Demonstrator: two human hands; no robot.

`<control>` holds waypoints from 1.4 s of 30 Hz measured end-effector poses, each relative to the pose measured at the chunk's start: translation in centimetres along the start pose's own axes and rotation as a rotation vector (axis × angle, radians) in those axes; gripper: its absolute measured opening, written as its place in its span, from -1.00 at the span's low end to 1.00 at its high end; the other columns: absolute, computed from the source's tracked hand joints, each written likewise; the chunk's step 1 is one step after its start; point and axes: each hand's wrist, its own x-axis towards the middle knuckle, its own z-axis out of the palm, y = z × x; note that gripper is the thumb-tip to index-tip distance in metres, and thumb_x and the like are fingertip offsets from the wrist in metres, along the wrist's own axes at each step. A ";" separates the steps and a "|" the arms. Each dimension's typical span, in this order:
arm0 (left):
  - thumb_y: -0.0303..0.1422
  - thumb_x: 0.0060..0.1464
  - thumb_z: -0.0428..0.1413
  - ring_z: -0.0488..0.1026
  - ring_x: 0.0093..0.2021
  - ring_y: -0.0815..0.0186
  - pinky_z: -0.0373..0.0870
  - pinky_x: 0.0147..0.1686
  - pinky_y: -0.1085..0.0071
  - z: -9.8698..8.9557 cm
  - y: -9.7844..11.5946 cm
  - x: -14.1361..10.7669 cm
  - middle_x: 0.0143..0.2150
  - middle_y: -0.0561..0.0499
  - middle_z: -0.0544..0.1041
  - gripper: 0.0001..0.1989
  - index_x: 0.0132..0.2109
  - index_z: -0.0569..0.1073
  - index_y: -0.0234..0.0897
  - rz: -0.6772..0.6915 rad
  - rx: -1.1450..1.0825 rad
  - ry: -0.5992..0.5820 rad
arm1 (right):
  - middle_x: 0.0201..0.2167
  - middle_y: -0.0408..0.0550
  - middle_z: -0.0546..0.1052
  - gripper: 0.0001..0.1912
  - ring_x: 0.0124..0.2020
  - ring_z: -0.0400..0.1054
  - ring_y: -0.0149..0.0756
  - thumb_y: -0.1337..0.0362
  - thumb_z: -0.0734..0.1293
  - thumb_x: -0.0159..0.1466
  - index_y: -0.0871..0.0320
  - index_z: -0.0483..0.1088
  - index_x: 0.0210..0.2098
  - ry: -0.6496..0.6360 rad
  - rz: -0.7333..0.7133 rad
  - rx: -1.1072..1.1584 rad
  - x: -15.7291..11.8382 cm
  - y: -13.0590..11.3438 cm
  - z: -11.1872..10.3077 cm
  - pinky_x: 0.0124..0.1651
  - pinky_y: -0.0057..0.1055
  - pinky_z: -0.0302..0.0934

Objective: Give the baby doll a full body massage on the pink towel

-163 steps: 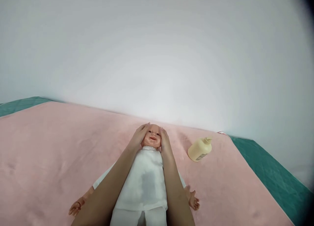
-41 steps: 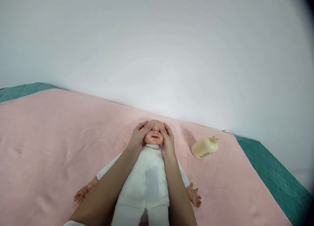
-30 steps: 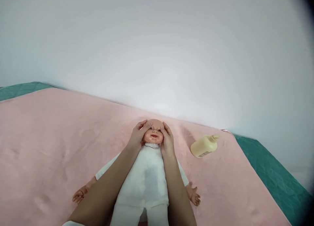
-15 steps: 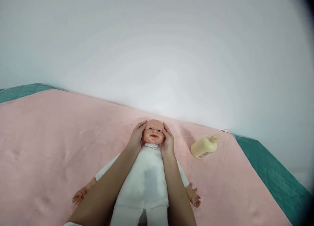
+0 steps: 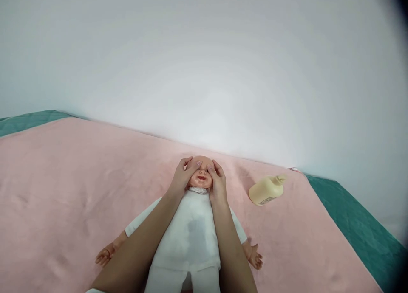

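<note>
A baby doll in white clothes lies on its back, its head away from me and its arms spread out. My left hand is curved round the left side of the doll's head, with the thumb on the brow by the eye. On the other side my right hand cups the head in the same way, its thumb at the other eye. Both thumbs partly cover the doll's eyes; the mouth shows between my hands. My forearms run along the two sides of its body and hide part of its arms.
Under the doll spreads a pink blanket. To the right stands a pale yellow pump bottle. Green quilted cloth shows beyond the blanket at both sides. Behind rises a plain white wall.
Both thumbs have moved inward from the sides of the doll's head onto its brow and eyes. The fingers still hold the head's sides. The doll and the bottle stay in place.
</note>
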 end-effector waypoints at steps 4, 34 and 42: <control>-0.22 -0.10 0.36 0.54 -0.13 0.21 0.50 -0.20 0.36 0.1 0.1 -0.1 0.08 -0.18 0.45 -0.44 0.03 0.39 -0.26 -0.002 -0.040 -0.013 | -0.11 0.01 0.56 -0.34 -0.21 0.51 -0.24 0.20 0.55 -0.07 0.14 0.39 0.02 -0.007 0.001 0.003 0.0 0.1 -0.1 -0.14 -0.33 0.42; -0.19 0.03 0.27 0.54 -0.21 0.26 0.49 -0.15 0.32 0.6 1.2 -0.8 -0.09 -0.10 0.52 -0.62 -0.06 0.42 -0.26 -0.033 -0.124 -0.002 | -0.13 0.00 0.59 -0.46 -0.12 0.50 -0.21 0.17 0.49 0.04 0.16 0.42 0.00 -0.013 0.007 0.068 0.5 0.4 -0.2 0.04 -0.22 0.37; -0.18 -0.09 0.36 0.53 -0.06 0.17 0.50 -0.14 0.34 0.0 -0.1 0.0 0.13 -0.21 0.42 -0.42 0.06 0.39 -0.25 0.025 -0.011 0.017 | -0.11 -0.01 0.56 -0.36 -0.15 0.49 -0.26 0.14 0.55 -0.04 0.14 0.38 0.00 0.009 -0.014 0.010 0.1 0.4 0.1 -0.07 -0.34 0.39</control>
